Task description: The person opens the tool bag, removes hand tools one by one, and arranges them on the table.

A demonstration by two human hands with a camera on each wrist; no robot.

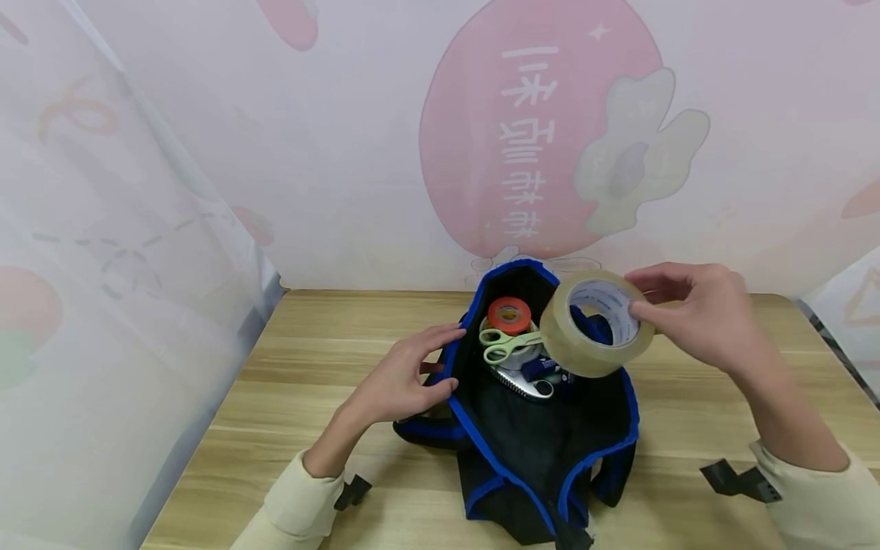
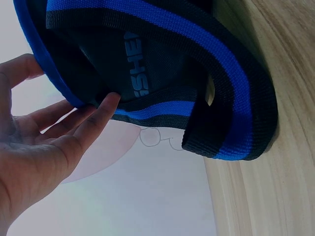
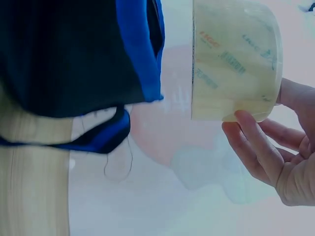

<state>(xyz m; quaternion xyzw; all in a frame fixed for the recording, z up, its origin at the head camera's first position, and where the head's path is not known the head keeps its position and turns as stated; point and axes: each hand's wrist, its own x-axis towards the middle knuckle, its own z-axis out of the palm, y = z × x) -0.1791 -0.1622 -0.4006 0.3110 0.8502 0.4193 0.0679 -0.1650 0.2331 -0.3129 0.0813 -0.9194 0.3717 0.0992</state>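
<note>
A black tool bag (image 1: 536, 435) with blue trim stands open on the table. My left hand (image 1: 406, 374) holds its left rim; in the left wrist view the fingers (image 2: 98, 118) lie against the outside, below a blue-striped strap (image 2: 231, 98). Above the right side of the bag, my right hand (image 1: 694, 313) pinches a wide roll of clear packing tape (image 1: 567, 344) by its right edge. The right wrist view shows the tape roll (image 3: 236, 64) apart from the bag's edge (image 3: 140, 54). Inside the bag are an orange-red tape roll (image 1: 499, 318) and green-handled scissors (image 1: 505, 347).
Deeper in the bag lie a silver-grey tool (image 1: 519, 382) and a dark blue item (image 1: 539, 369), partly covered. The wooden table (image 1: 302, 367) extends to both sides. Behind it hangs a pale printed cloth (image 1: 357, 153).
</note>
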